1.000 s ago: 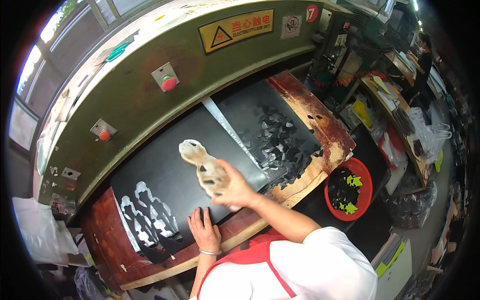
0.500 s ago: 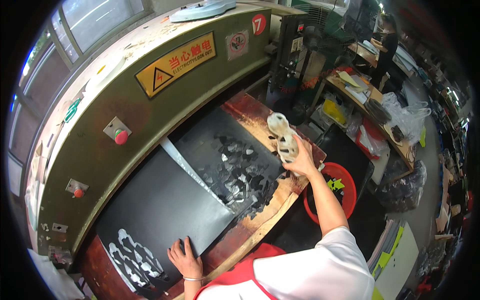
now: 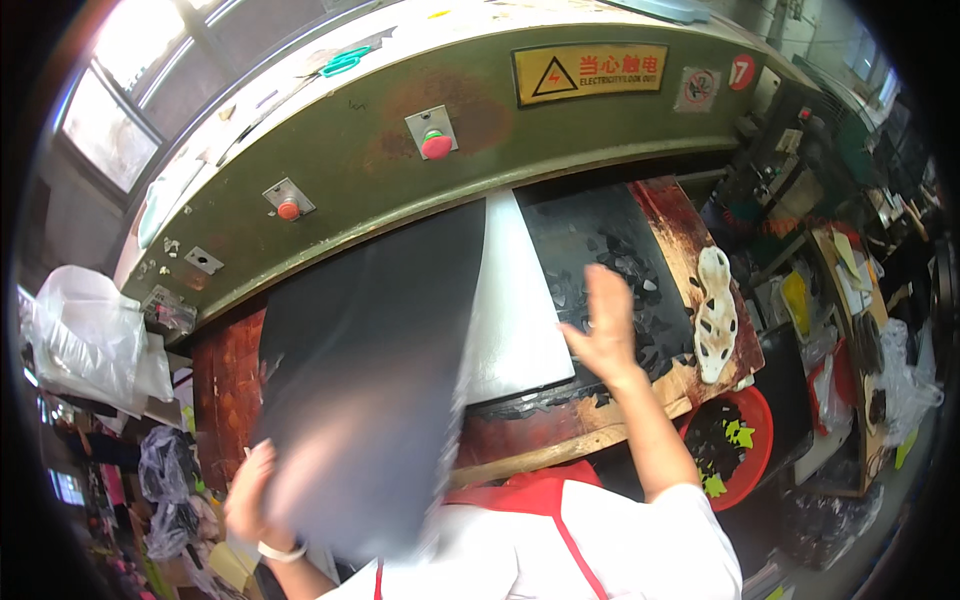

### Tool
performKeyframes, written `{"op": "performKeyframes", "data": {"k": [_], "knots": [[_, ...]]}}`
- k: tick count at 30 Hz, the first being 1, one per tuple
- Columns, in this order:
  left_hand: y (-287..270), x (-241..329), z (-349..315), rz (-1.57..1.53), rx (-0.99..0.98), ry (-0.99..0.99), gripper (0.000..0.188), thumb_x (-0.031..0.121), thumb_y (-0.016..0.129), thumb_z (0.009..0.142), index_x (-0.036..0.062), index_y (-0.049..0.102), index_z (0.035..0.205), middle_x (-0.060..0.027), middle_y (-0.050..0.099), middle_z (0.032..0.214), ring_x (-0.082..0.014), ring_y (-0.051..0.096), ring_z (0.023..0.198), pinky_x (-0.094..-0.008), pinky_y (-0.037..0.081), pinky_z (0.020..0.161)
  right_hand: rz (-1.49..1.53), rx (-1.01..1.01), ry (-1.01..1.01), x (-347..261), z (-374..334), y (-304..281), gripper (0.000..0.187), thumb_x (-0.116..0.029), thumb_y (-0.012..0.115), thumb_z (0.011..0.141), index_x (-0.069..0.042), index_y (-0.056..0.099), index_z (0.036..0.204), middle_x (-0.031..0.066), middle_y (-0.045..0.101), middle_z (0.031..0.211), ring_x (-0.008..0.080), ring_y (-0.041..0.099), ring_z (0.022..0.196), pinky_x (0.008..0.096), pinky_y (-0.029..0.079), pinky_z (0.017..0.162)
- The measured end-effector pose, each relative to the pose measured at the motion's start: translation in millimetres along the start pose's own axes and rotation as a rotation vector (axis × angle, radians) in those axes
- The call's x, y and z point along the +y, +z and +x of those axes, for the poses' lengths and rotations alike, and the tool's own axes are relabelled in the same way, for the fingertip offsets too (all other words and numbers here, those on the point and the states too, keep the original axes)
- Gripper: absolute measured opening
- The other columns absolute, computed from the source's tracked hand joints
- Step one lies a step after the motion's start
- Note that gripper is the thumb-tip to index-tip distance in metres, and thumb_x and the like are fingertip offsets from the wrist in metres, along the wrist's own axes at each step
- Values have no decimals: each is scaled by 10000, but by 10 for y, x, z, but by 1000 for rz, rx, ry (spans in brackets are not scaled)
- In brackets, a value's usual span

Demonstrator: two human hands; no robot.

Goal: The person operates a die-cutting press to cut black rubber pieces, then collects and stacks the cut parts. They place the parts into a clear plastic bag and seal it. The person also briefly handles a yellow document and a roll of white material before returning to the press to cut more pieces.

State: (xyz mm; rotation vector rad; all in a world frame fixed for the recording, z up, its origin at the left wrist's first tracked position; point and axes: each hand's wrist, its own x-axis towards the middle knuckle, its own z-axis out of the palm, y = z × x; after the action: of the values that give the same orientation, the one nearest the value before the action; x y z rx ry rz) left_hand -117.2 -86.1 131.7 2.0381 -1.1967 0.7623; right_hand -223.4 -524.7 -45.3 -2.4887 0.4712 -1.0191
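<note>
A large black sheet (image 3: 370,290) lies over the left part of the board, its near end raised and blurred by motion. At that end's left edge, my left hand (image 3: 255,500) grips the sheet; part of its fingers is hidden. Right of the sheet, a white panel (image 3: 515,310) is bare. My right hand (image 3: 607,335) hovers with fingers stretched out, holding nothing, over the panel's right edge and a dark mat (image 3: 570,225) strewn with small black scraps. A whitish, long, lobed piece with dark holes (image 3: 712,315) rests apart at the board's right end.
A green machine beam (image 3: 350,170) with red buttons runs behind the board. Below the board's right end stands a red basin (image 3: 755,460) holding black and yellow-green scraps. Clear plastic bags (image 3: 95,335) hang at the left. Green-handled scissors (image 3: 345,62) lie on the beam.
My right hand has released the whitish holed piece and moved left. The black sheet has shifted left and its near end has risen with my left hand, baring the white panel. The view has turned left.
</note>
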Motion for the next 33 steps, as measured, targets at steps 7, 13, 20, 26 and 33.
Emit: {"op": "performKeyframes", "data": {"k": [7, 13, 20, 26, 33], "knots": [[-1587, -442, 284, 1285, 487, 251, 369, 160, 554, 920, -84, 529, 1196, -198, 611, 1171, -310, 642, 957, -385, 527, 840, 461, -113, -595, -1442, 191, 308, 524, -86, 773, 583, -96, 619, 1084, 122, 631, 1096, 346, 586, 1061, 455, 494, 909], [-1596, -1299, 1419, 1118, 437, 188, 388, 175, 616, 881, -10, 548, 1215, -195, 628, 1121, -314, 640, 966, -383, 517, 832, 1084, -640, -456, -2031, -266, -372, 197, 19, 672, 730, -5, 643, 923, 111, 658, 749, 270, 643, 595, 323, 506, 517], [855, -1538, 1552, 203, -76, 127, 523, 205, 704, 803, 41, 529, 1269, -240, 569, 1197, -355, 563, 1113, -389, 451, 945, 847, -534, 621, -1617, -1008, -984, 192, -65, 641, 876, 59, 631, 1022, 75, 691, 884, 97, 598, 786, 258, 506, 719], [723, -1868, 212, 564, -538, -31, 448, 240, 714, 760, 22, 561, 1120, -157, 543, 1166, -323, 514, 1129, -421, 422, 951, 580, -455, 976, -1292, -1839, -1035, 242, -66, 674, 825, 37, 616, 1037, 79, 669, 843, 115, 602, 778, 285, 490, 723], [-2, -1895, -1198, 185, -822, -1104, 514, 430, 545, 935, -70, 640, 862, -204, 686, 825, -346, 664, 794, -387, 506, 744, 639, -509, 1047, -1300, -1649, -1033, 291, 14, 654, 817, 22, 574, 1097, 48, 636, 947, 98, 573, 842, 258, 478, 757]]}}
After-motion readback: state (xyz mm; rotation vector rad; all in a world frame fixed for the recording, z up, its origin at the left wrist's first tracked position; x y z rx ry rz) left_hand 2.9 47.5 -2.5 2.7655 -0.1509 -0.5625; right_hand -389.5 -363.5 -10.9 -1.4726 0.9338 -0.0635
